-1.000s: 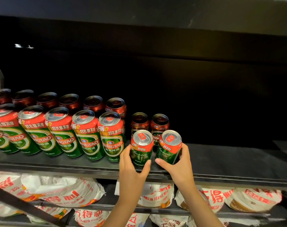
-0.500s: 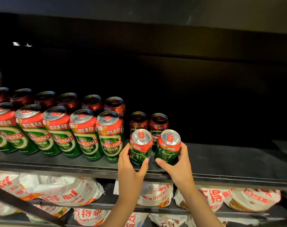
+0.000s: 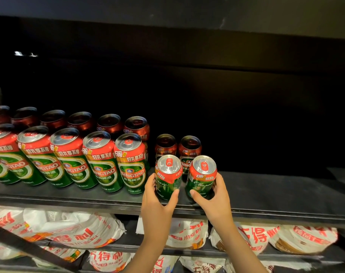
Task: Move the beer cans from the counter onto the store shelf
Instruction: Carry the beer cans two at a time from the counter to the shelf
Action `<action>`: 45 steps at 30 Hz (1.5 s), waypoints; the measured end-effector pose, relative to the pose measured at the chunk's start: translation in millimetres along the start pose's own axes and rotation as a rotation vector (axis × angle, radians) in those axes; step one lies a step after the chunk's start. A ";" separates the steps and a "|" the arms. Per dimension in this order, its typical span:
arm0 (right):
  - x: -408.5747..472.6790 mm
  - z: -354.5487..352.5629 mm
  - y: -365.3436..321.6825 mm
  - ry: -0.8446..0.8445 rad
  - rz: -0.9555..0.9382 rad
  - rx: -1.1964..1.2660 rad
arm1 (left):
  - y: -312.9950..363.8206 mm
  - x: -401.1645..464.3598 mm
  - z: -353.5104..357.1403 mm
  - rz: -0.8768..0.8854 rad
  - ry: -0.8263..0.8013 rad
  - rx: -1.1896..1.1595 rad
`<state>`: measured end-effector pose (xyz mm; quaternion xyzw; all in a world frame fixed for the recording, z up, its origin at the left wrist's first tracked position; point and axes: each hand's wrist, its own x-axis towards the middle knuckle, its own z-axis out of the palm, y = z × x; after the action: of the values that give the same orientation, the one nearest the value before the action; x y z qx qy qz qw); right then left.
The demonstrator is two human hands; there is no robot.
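1. We hold one short can in each hand: the left hand (image 3: 155, 201) wraps the left can (image 3: 167, 177), the right hand (image 3: 217, 198) wraps the right can (image 3: 202, 177), thumbs across the fronts.
2. Both cans stand at the front edge of the shelf (image 3: 276, 194), just ahead of our fingers; whether their bases are fully down we cannot tell.
3. To seat them well, we judge it best to keep them upright, slide them back toward the two rear cans (image 3: 177, 146) beyond our fingertips, and let go only once they sit flat.
4. We leave a small gap to the tall cans (image 3: 128, 162) left of the left hand, so as not to knock the row.
5. Shelf contents: two rows of tall cans to our left, four short cans at our hands, bare shelf to the right.
6. Below our wrists, a lower shelf (image 3: 187, 251) holds printed bags (image 3: 73, 231).
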<state>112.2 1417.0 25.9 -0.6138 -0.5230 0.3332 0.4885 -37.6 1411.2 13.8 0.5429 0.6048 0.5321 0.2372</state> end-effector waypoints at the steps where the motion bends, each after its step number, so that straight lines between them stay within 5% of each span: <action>1: -0.5 0.0 -0.1 -0.006 0.001 -0.001 | -0.2 0.3 -0.4 -0.006 -0.015 -0.014; 9: 0.0 -1.6 -5.1 -0.045 0.006 0.036 | -0.7 2.2 -2.4 0.119 -0.008 0.098; 37: 2.1 2.4 -1.7 0.044 0.030 0.029 | 11.1 2.2 1.8 0.058 0.056 0.031; 45: 0.7 -0.5 0.2 0.008 -0.006 0.020 | 5.0 2.5 -2.4 0.050 -0.039 -0.019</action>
<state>112.9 1417.5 25.9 -0.6087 -0.5197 0.3343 0.4977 -38.4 1411.8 19.8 0.5661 0.5812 0.5328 0.2406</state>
